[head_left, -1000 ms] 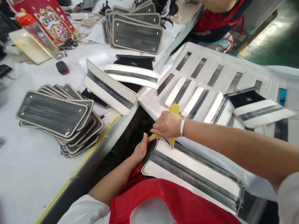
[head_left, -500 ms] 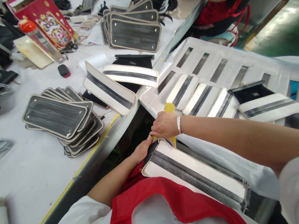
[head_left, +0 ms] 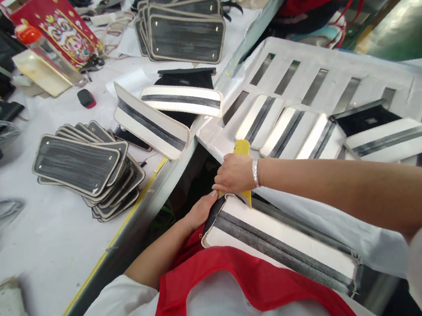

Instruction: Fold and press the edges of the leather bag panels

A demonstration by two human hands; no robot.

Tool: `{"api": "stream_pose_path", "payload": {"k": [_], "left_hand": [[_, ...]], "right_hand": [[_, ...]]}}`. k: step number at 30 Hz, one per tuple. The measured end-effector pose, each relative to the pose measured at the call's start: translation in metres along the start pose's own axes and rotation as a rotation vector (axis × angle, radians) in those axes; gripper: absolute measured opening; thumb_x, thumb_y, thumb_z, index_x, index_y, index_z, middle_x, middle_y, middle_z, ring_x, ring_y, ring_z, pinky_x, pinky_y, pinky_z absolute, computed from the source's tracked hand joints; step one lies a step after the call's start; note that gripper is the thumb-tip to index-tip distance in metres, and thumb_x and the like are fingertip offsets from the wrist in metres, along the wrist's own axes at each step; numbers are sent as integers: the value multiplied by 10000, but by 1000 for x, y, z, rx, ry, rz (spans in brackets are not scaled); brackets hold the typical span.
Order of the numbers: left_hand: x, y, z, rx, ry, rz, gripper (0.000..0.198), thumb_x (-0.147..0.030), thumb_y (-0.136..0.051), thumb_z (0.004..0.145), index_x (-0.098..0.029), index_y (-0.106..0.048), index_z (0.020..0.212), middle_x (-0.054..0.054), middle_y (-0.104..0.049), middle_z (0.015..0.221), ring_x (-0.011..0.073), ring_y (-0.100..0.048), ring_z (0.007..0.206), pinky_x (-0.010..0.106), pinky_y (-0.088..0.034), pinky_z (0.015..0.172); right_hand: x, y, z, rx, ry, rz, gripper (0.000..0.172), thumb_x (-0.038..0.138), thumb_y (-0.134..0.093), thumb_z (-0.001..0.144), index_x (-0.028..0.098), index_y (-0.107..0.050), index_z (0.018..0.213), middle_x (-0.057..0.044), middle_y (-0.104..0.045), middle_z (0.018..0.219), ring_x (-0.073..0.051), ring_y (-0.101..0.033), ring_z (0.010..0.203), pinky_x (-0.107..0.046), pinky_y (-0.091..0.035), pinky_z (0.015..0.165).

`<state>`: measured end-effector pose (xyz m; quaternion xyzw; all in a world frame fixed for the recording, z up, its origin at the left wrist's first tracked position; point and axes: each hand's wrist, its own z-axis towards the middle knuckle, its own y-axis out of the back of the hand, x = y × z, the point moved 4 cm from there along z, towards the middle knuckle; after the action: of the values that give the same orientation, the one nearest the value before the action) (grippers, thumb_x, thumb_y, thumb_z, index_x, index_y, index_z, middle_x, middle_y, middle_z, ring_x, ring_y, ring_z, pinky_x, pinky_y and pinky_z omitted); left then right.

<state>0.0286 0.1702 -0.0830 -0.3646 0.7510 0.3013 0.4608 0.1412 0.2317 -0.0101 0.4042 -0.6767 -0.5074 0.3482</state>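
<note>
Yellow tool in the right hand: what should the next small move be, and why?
Probably a short, light press of the yellow tool against the end of the nearest striped piece: the right hand grips the tool, its lower tip is at that end, and the left hand is there too, apparently steadying it.

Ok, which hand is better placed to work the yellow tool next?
Probably the right hand: its fingers hold the yellow tool, while the left hand is at one end of the striped piece.
</note>
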Motion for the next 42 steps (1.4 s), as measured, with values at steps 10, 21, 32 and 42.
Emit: {"api": "stream_pose_path", "payload": {"k": [10,21,32,42], "left_hand": [[12,-3,-7,-146,226,-107,667,-661,-280,835,-124,-667,916,70,-679,901,231,-586,906,295,-442,816],[9,-4,-2,-49,168,-44,571,-611,-332,846,-138,-635,749,55,-661,790,204,-574,800,312,-450,781],[-1,-6,3,62,38,-58,527,-517,-297,894,-128,-647,835,51,-670,847,191,-578,814,294,-444,802],[-13,-6,6,80,-12,-19,486,-494,-323,885,-119,-623,954,61,-648,950,206,-557,901,309,-429,862]], "right_hand": [[-5,-13,-6,-35,-122,81,498,416,-223,948,177,-634,799,-71,-685,812,-176,-612,724,-300,-311,624],[-7,-5,2,-68,106,13,499,422,-262,932,163,-658,772,-67,-674,742,-179,-606,697,-316,-289,624],[-9,-10,-8,-54,62,80,508,415,-240,944,136,-636,791,-91,-666,772,-188,-591,716,-338,-282,641],[-5,-15,-18,-18,-97,112,473,394,-235,955,159,-619,808,-84,-667,801,-187,-598,731,-325,-301,645]]}}
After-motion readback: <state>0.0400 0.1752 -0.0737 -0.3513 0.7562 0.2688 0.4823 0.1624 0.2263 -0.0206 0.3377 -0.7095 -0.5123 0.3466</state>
